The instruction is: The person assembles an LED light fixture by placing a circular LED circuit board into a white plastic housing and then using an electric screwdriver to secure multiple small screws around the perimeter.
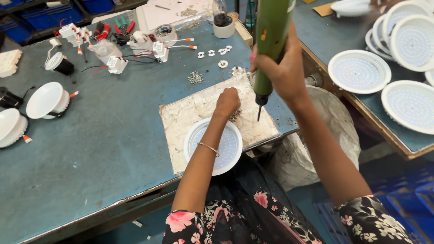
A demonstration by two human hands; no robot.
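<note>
Screwdriver (271, 40) in right hand (282, 72), one lamp (213, 145)

Green electric screwdriver (271, 40) hangs upright (bit down); screws (235, 115), seemingly loose, heaped beside.

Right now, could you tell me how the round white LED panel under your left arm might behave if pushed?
The LED panel lies flat, so it would probably slide on the marbled board rather than roll. It looks thin, likely light. It overhangs the board's near edge, so it might tip.
</note>
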